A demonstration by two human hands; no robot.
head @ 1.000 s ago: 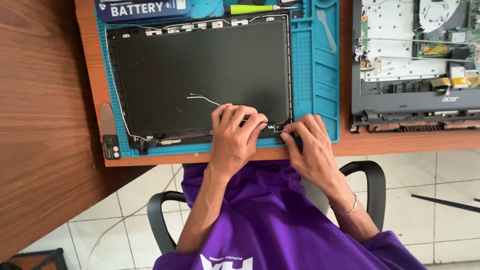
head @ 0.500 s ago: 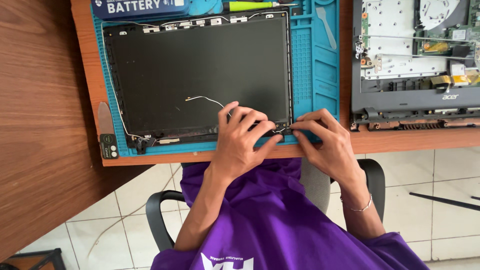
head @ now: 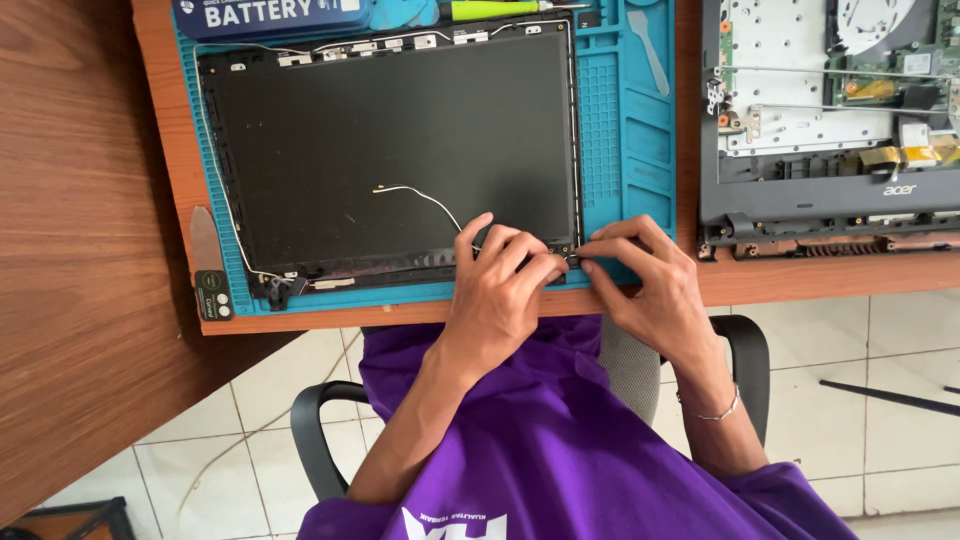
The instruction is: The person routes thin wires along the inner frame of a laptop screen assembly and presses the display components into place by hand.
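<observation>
A black laptop lid (head: 390, 140) lies inside-up on a blue repair mat (head: 625, 130) on the wooden table. A thin white wire (head: 425, 195) curls across the lid's middle. My left hand (head: 500, 290) rests on the lid's near edge, its fingertips bent onto the near right corner. My right hand (head: 650, 275) comes in from the right and pinches the same corner with thumb and forefinger. The fingertips of both hands meet at the small hinge mount there. What lies under the fingers is hidden.
An opened laptop base (head: 830, 120) with its board exposed sits to the right. A blue box (head: 270, 15) and a green-handled screwdriver (head: 490, 10) lie at the mat's far edge, and a pale spudger (head: 650, 55) lies on the mat. A metal pry tool (head: 205, 240) lies at the left.
My right hand has lifted off the table edge and curled into a pinch at the lid's corner. My left hand's fingers have shifted slightly right toward it.
</observation>
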